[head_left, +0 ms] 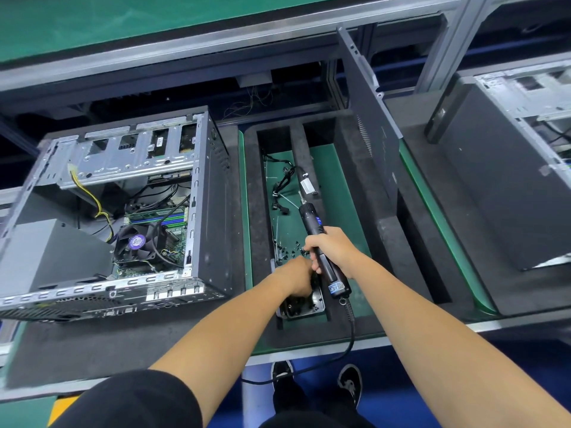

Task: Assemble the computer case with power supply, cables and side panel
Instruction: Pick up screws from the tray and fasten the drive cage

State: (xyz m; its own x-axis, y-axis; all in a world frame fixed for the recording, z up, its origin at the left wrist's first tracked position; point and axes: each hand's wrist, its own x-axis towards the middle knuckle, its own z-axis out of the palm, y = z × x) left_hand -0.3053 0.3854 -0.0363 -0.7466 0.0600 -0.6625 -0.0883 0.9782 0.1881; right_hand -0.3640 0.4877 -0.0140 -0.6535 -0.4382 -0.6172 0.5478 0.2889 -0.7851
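Screws are being fished for, by the look of it: in the head view, the only view given, the left hand (pixel 295 278) is curled down into the small screw tray (pixel 304 305), but whether anything is pinched cannot be told, since the fingertips are hidden. The right hand (pixel 324 250) is clenched round the electric screwdriver (pixel 319 239), grasped about mid-body.

The driver's long axis is laid on a diagonal: from the grip the bit end is pointed up and away, slightly leftward, towards the loose cables (pixel 282 186) beyond; the corded tail is angled back towards the person, over the tray.

The computer case (pixel 123 211) is lying on its side well to the left of both grips, open face up, its front end farthest from the person. The side panel (pixel 367 118) is propped upright beyond and to the right of the driver grip.

Risks, as judged: loose screws (pixel 290 250) scattered just ahead of the left grip could be knocked further; a screw could be dropped into the open case while carried across; the trailing cord could snag the tray.
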